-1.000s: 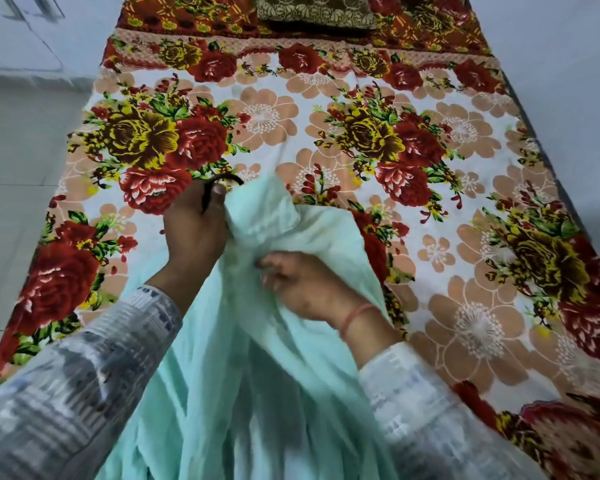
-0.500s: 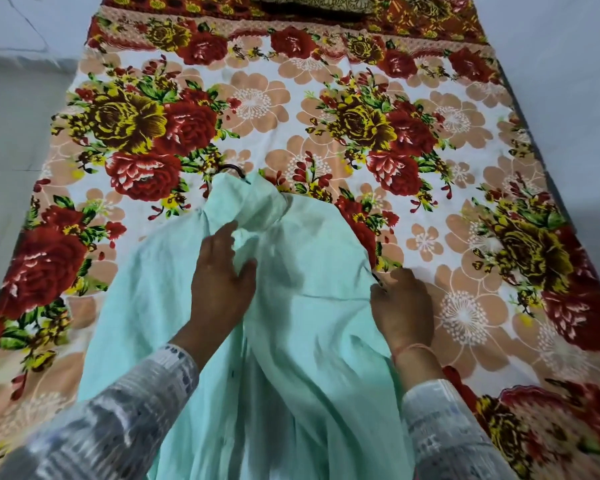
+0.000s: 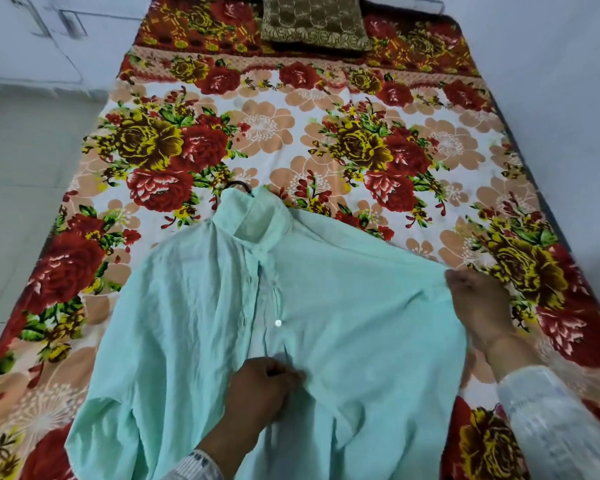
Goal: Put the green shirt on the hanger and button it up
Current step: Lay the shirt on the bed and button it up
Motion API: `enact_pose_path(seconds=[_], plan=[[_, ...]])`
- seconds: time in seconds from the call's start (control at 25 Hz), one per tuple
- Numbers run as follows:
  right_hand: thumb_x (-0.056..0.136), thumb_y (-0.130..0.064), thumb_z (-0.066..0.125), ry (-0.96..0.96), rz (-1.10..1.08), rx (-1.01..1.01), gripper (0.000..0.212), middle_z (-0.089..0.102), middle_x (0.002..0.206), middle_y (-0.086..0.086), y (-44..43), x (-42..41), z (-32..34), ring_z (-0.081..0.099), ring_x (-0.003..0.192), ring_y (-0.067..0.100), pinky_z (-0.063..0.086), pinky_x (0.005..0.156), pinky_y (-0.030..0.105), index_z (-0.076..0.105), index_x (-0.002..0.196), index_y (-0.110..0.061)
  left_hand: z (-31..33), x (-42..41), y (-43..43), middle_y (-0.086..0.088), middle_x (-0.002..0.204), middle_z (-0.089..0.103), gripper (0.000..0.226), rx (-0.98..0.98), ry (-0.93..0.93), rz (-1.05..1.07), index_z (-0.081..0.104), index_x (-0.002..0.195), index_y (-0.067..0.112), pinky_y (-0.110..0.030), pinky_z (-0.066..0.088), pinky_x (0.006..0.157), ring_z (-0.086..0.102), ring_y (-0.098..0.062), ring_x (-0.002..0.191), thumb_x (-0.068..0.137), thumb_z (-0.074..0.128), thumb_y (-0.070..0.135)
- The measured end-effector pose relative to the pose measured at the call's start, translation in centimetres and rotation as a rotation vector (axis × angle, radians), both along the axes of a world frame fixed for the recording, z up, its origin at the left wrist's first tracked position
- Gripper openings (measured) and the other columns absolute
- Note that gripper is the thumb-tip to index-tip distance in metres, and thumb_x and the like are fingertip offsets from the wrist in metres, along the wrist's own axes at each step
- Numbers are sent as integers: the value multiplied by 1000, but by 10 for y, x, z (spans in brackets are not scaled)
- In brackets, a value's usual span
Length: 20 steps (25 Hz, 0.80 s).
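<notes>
Green shirt [image 3: 181, 306] lies front-up on the flowered bedsheet [image 3: 194, 150], draped over the hanger [image 3: 238, 184], only its dark hook showing at the collar. My left hand [image 3: 260, 382] pinches the front edge low down, just below a white button [image 3: 278, 323]; my right hand [image 3: 478, 299] grips the cloth at the far shoulder. Pulling unevenly, I judge, could slide the hanger off a shoulder or skew the fronts, so buttons meet wrong holes.

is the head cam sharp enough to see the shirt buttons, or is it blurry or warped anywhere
Head view: the light is soft and even, with no glare or hard shadows. The shirt front is sharp enough that one white button shows clearly. The white sleeve at lower right is smeared by motion. The wide lens bows the edges of the bed.
</notes>
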State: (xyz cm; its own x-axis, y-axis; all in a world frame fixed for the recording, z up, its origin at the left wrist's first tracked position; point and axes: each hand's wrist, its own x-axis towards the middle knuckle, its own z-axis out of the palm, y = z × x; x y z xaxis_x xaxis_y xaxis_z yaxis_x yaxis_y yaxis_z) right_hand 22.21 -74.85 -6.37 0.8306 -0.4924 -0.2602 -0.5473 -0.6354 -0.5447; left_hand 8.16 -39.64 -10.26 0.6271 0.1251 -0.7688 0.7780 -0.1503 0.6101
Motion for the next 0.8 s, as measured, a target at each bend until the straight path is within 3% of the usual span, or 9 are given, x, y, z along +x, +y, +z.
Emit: enact_pose_path(seconds=[0.08, 0.24, 0.32, 0.4, 0.52, 0.6, 0.68, 0.72, 0.8], plan=[[104, -34, 59, -43, 97, -375, 31, 74, 117, 27, -18, 17, -2, 68, 108, 49, 56, 90, 51, 74, 117, -10, 0, 2, -14, -11, 59, 63, 28, -76, -23, 85, 67, 62, 17, -34, 46, 57, 55, -22, 53, 85, 82, 14], [93, -24, 69, -169, 379, -595, 42, 66, 125, 26, -7, 28, -16, 61, 117, 50, 52, 95, 55, 63, 132, -9, 3, 7, -46, -18, 84, 73, 4, -305, -32, 413, 71, 96, 6, -40, 56, 76, 68, -26, 78, 95, 74, 8], [88, -17, 70, -310, 575, -484, 33, 69, 118, 21, 25, 23, -26, 64, 112, 47, 53, 99, 52, 72, 120, -9, 0, 3, -63, -14, 83, 75, 27, -359, 2, 473, 67, 108, 6, -40, 58, 75, 69, -26, 76, 90, 85, 14], [88, -16, 74, -303, 688, -304, 26, 71, 116, 16, 66, 24, -28, 66, 110, 43, 53, 102, 47, 76, 113, -11, 0, -1, -79, -13, 78, 76, 36, -293, 16, 452, 65, 105, 6, -37, 57, 69, 68, -25, 71, 82, 92, 15], [94, -24, 75, -32, 794, -98, 41, 67, 131, 15, 122, 47, -24, 62, 124, 36, 49, 108, 39, 67, 133, -15, 4, 0, -92, -14, 69, 61, 29, -317, 0, 357, 63, 76, 12, -28, 46, 57, 56, -23, 62, 79, 91, 10], [92, -29, 79, 173, 873, -59, 51, 68, 133, 14, 142, 66, -25, 62, 127, 33, 48, 107, 34, 63, 138, -15, 2, 6, -88, -16, 72, 61, 27, -331, -17, 465, 64, 71, 15, -33, 50, 63, 59, -24, 67, 83, 85, 4], [90, -31, 83, 288, 908, -48, 53, 70, 133, 12, 150, 68, -31, 64, 126, 30, 47, 105, 31, 64, 137, -15, -2, 10, -79, -19, 79, 66, 17, -397, -73, 683, 66, 79, 13, -41, 56, 74, 66, -29, 73, 92, 74, 5], [92, -29, 81, 276, 905, -35, 51, 70, 133, 12, 151, 64, -34, 64, 126, 30, 47, 104, 31, 63, 137, -14, -5, 11, -75, -20, 87, 69, 8, -446, -98, 779, 68, 90, 11, -45, 59, 79, 68, -31, 79, 98, 69, 10], [96, -20, 75, 130, 870, 27, 41, 69, 130, 13, 150, 51, -36, 66, 122, 31, 48, 103, 31, 66, 135, -14, -13, 9, -70, -23, 106, 73, 16, -515, -115, 882, 68, 112, 10, -47, 65, 86, 74, -36, 92, 105, 63, 24]])
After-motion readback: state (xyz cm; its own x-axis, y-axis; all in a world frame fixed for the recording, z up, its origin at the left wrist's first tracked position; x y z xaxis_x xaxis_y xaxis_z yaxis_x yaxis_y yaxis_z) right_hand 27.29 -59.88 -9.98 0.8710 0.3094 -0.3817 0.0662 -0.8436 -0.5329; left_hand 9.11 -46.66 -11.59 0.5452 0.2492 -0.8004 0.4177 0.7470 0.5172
